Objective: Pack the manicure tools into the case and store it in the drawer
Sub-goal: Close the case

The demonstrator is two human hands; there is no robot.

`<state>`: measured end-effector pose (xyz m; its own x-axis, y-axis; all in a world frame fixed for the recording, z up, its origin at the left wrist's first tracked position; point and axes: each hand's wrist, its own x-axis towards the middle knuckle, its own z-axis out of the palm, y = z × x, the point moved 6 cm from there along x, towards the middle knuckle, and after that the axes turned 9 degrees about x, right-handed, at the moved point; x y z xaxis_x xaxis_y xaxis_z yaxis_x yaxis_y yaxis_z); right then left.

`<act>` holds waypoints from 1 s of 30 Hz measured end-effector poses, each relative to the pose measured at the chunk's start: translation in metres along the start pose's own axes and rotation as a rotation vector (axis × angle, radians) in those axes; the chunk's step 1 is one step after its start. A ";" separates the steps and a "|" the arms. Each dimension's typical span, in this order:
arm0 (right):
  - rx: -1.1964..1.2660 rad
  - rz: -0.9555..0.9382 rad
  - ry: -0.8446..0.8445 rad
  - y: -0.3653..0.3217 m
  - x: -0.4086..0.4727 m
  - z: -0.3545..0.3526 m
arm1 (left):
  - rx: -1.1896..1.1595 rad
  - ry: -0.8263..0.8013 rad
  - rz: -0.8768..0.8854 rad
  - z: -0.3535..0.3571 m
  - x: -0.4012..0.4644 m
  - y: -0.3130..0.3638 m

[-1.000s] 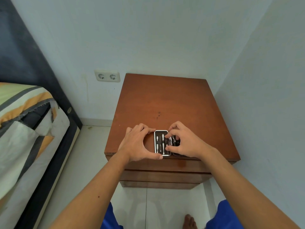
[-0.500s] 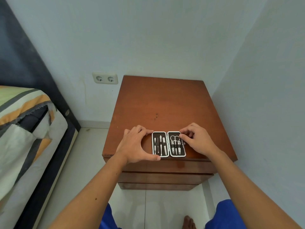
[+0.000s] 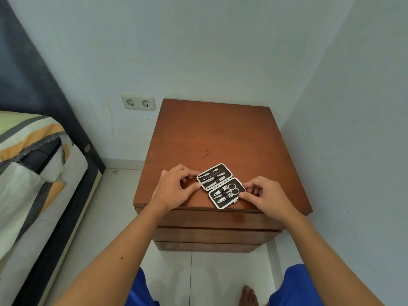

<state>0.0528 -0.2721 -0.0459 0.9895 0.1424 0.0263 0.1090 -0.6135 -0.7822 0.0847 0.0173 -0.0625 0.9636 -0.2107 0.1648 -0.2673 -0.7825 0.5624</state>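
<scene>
A small manicure case (image 3: 221,186) lies open flat near the front edge of the brown wooden nightstand (image 3: 220,133), turned at a slant. Both dark halves hold silver tools under elastic bands; small scissors (image 3: 231,189) sit in the near half. My left hand (image 3: 174,188) pinches the far half's left end with thumb and fingers. My right hand (image 3: 265,196) pinches the near half's right end. The nightstand's drawer fronts (image 3: 212,219) below the top are shut.
The nightstand stands in a corner, with a wall close on its right and another behind. A double wall socket (image 3: 138,102) is at the back left. A bed with striped bedding (image 3: 33,164) lies on the left. White tiled floor and my bare foot (image 3: 248,295) are below.
The case went from half covered by my right hand to fully open, then turned from square to slanted. My right hand moved off the tools to the case's right end.
</scene>
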 end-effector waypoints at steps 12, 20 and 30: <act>-0.038 -0.032 0.196 -0.014 -0.039 0.032 | -0.013 -0.008 -0.084 0.001 0.007 -0.003; -0.004 0.060 0.209 -0.011 -0.017 0.024 | -0.064 0.013 -0.142 0.002 0.009 -0.004; 0.381 0.322 0.042 -0.018 0.033 0.029 | -0.225 -0.083 -0.326 -0.004 0.018 0.007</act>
<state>0.0805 -0.2334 -0.0491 0.9710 -0.0434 -0.2352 -0.2375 -0.2930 -0.9261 0.1007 0.0103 -0.0529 0.9933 -0.0260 -0.1123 0.0661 -0.6698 0.7396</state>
